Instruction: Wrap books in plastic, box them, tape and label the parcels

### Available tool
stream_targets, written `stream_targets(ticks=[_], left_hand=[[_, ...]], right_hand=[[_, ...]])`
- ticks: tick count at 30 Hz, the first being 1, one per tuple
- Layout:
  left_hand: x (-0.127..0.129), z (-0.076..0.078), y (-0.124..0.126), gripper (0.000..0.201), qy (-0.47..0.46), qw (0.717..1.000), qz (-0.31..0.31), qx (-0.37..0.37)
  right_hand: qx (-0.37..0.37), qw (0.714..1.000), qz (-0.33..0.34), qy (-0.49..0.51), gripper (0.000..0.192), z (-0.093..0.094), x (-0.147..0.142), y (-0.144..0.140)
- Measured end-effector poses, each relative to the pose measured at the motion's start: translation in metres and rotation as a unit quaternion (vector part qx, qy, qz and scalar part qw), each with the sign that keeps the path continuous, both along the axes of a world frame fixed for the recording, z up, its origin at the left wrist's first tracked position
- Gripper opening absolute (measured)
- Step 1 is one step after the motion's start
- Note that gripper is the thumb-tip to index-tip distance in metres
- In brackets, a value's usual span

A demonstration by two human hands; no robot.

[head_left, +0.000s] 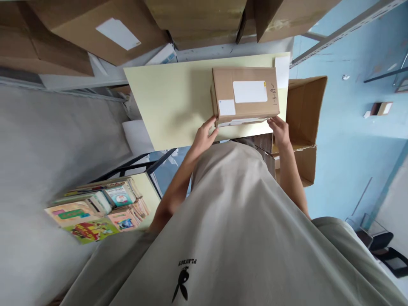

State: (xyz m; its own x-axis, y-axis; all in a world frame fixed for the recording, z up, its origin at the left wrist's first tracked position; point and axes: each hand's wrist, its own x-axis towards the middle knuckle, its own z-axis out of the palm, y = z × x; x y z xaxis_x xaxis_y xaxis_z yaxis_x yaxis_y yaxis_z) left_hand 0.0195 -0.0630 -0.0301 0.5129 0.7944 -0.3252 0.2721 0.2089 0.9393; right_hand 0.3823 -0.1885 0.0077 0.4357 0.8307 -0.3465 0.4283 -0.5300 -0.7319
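Observation:
A taped brown cardboard box (250,108) with white labels and handwriting on its top sits on a pale yellow tabletop (168,102). At its near left corner, my left hand (205,135) grips the edge, thumb apart from the fingers. My right hand (280,130) has its fingers closed on the near right corner, fingertips partly hidden by the box. A white sheet of paper (281,72) lies on the tabletop beyond the box's far right corner.
Large cardboard boxes (197,21) stand on a shelf along the far side. Open cartons (304,114) are beside the table at right. Stacks of books (95,208) rest on a lower yellow table at left. A metal shelf post (344,34) rises at the upper right.

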Motion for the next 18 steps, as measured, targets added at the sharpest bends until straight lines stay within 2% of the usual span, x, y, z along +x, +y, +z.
stream_targets(ticks=[2, 4, 6, 8, 11, 13, 15, 18], left_hand=[[0.001, 0.024, 0.006, 0.076, -0.012, 1.0, -0.001, 0.019], [0.004, 0.041, 0.015, 0.08, -0.016, 0.999, -0.007, 0.029], [0.011, 0.047, 0.024, 0.08, -0.018, 0.999, -0.016, 0.029], [0.022, 0.044, 0.03, 0.08, -0.016, 0.999, -0.029, 0.02], [0.038, 0.035, 0.034, 0.083, 0.007, 0.999, -0.046, 0.012], [0.047, 0.035, 0.034, 0.083, 0.024, 0.998, -0.047, 0.02], [0.057, 0.041, 0.032, 0.081, 0.034, 0.998, -0.04, 0.033], [0.074, 0.061, 0.027, 0.07, 0.046, 0.998, -0.012, 0.05]], right_hand=[[0.034, 0.998, -0.053, 0.014, 0.059, 0.021, -0.004, -0.008], [0.057, 0.993, -0.098, 0.023, 0.065, 0.04, -0.01, -0.017], [0.064, 0.989, -0.131, 0.036, 0.071, 0.053, -0.02, -0.026], [0.054, 0.986, -0.151, 0.052, 0.079, 0.059, -0.031, -0.035], [0.037, 0.983, -0.165, 0.075, 0.09, 0.054, -0.043, -0.045], [0.041, 0.979, -0.176, 0.093, 0.093, 0.044, -0.045, -0.05], [0.047, 0.975, -0.18, 0.119, 0.095, 0.034, -0.043, -0.054], [0.064, 0.968, -0.17, 0.172, 0.103, 0.019, -0.033, -0.056]])
